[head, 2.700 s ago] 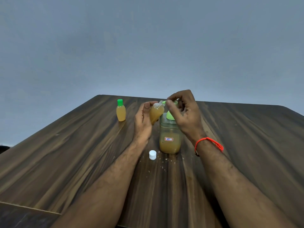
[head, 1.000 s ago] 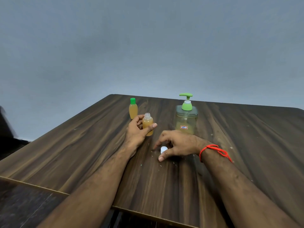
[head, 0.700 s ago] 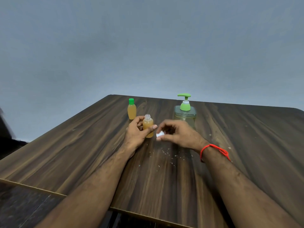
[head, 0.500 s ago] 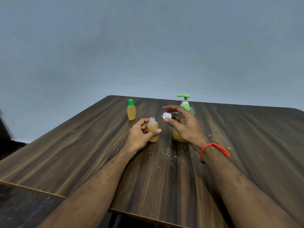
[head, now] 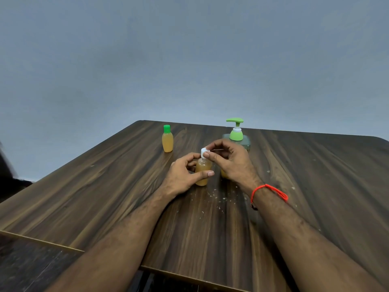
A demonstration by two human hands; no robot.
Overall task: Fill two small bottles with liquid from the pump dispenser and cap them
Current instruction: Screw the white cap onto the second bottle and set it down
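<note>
A small bottle [head: 201,171] full of amber liquid stands upright on the wooden table [head: 105,186], and my left hand [head: 185,175] grips its body. My right hand [head: 229,163] pinches a white cap [head: 203,152] and holds it on the bottle's neck. Behind my right hand stands the pump dispenser [head: 236,133] with a green pump head; its body is mostly hidden. A second small bottle [head: 167,140], filled and closed with a green cap, stands upright at the back left.
Small pale specks and droplets [head: 219,199] lie scattered on the table in front of the bottle. The table's near edge [head: 189,277] runs below my forearms, with dark floor at the lower left. A grey wall fills the background.
My right hand picked the white cap up from the table, lifted it and brought it down onto the neck of the bottle. My left hand kept hold of the bottle.
</note>
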